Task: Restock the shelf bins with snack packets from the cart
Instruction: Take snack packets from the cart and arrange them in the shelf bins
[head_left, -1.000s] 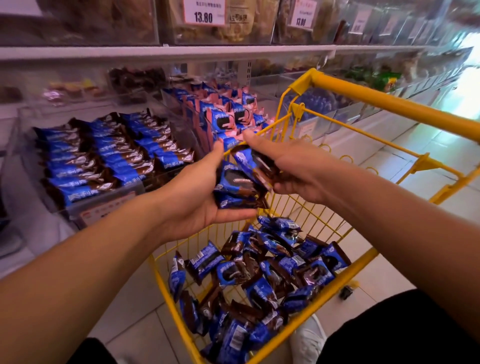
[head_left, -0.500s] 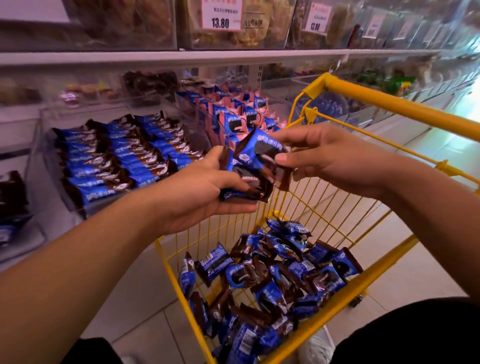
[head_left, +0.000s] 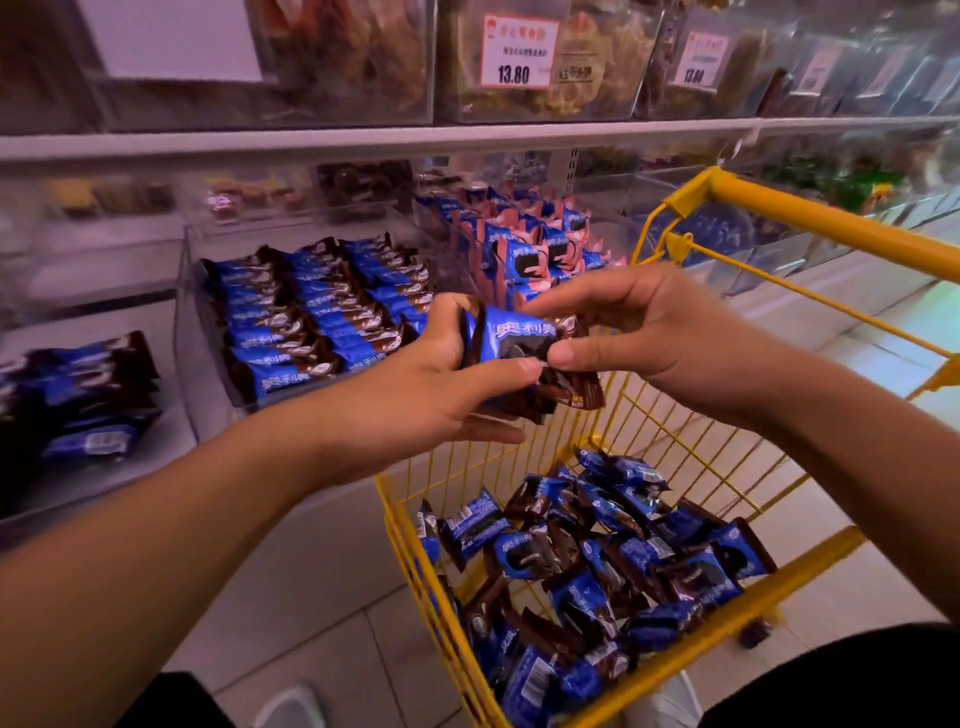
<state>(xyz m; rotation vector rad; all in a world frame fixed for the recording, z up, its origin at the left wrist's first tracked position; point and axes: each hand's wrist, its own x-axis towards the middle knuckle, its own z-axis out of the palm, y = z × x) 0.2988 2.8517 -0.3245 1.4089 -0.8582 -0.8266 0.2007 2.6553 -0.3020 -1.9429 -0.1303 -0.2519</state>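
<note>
Left hand (head_left: 415, 400) is curled around a small stack of blue snack packets (head_left: 511, 358), thumb over the top. Right hand (head_left: 639, 332) pinches the top packet's end between thumb and fingers. The stack sits above the yellow cart (head_left: 810, 218), which holds more loose packets (head_left: 597, 571). The clear shelf bin (head_left: 208, 332) just left already has neat rows of them.

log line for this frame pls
left hand: holds packet stack | right hand: pinches top packet | cart: loose packets | bin: rows, part full
</note>
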